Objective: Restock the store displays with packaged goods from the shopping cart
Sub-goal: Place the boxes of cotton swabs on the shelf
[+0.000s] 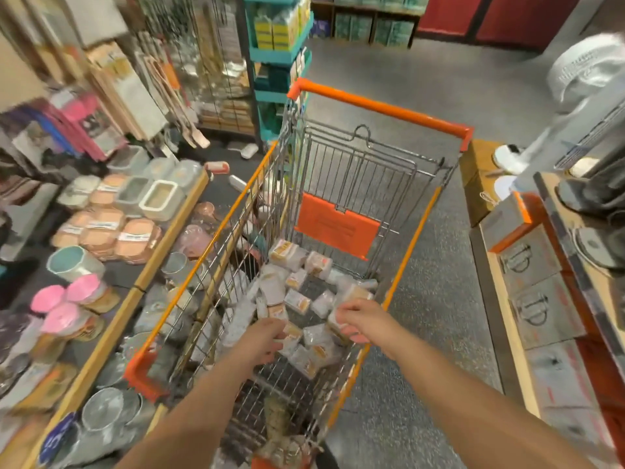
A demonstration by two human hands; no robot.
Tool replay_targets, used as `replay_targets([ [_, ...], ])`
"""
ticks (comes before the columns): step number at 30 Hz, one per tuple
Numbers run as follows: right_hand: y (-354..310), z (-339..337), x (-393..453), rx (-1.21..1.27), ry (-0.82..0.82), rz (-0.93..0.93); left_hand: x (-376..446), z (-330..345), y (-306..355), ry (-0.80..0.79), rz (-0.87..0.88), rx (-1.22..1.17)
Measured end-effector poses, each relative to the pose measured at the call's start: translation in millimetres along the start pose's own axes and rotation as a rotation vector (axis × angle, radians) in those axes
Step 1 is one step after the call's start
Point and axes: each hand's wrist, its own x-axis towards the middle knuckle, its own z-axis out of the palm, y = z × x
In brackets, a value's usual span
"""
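Both forearms reach forward into the shopping cart (382,106); my left hand (262,340) pinches 1 packet (291,331), my right hand (363,319) curls round another packet (338,328); remaining packets (297,301) lie just ahead; display shelf (162,245) sits left, nearer my left hand.

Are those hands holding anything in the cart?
Yes: each hand's fingers grip a small wrapped packet, the left hand one by its end, the right hand one by its edge.

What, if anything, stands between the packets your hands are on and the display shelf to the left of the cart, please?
The cart's wire side wall with its orange top rail stands between the packets and the display shelf. Both the left hand and right hand are inside the basket, so packets must be lifted over that rail. Nothing else visible blocks them.
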Motion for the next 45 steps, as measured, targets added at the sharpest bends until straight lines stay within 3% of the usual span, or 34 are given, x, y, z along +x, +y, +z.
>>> replay_targets([
  [5, -33.3, 31.5, 88.6, 0.245, 0.095, 0.097, 73.7, -34.7, 1.5, -0.009, -0.166, 0.018],
  [9, -15.3, 46.2, 158.4, 0.431, 0.218, 0.300, 134.5, -38.2, -2.9, 0.037, -0.339, -0.106],
  [12, 2.3, 36.3, 201.7, 0.529, 0.274, 0.444, 163.5, -24.3, -17.1, -0.053, -0.360, -0.241],
  [16, 23.8, -8.9, 260.4, 0.123, 0.433, 0.312, 190.1, 5.5, -27.4, -0.055, -0.378, -0.315],
  [19, 55.1, -21.2, 286.3, -0.265, 0.521, 0.338, 204.4, 29.6, -39.2, -0.091, -0.387, -0.285],
  [22, 84.1, -7.4, 296.9, -0.591, 0.415, 0.340, 211.7, 37.7, -62.7, -0.192, -0.338, -0.229],
  [26, 95.7, 2.7, 313.6, -0.702, 0.394, 0.356, 221.5, 32.0, -69.1, -0.210, -0.334, -0.205],
  [32, 87.6, -16.3, 314.0, -0.854, 0.172, 0.349, 239.1, 25.6, -64.0, -0.192, -0.301, -0.188],
  [35, 91.2, -20.4, 314.2, -0.881, 0.271, 0.306, 242.8, 30.7, -56.9, -0.212, -0.247, -0.165],
  [36, 91.0, -20.1, 314.7, -0.801, 0.327, 0.279, 242.8, 30.2, -53.1, -0.213, -0.217, -0.167],
  [38, 84.5, -18.0, 316.1, -0.327, 0.382, 0.224, 244.5, 25.1, -44.2, -0.198, -0.158, -0.213],
  [41, 54.0, -2.6, 314.3, 0.458, 0.241, 0.152, 249.4, 14.0, -30.8, -0.137, -0.092, -0.310],
  [45, 22.2, 35.3, 310.3, 0.745, -0.055, 0.251, 251.4, 6.7, -14.9, -0.133, -0.045, -0.383],
])
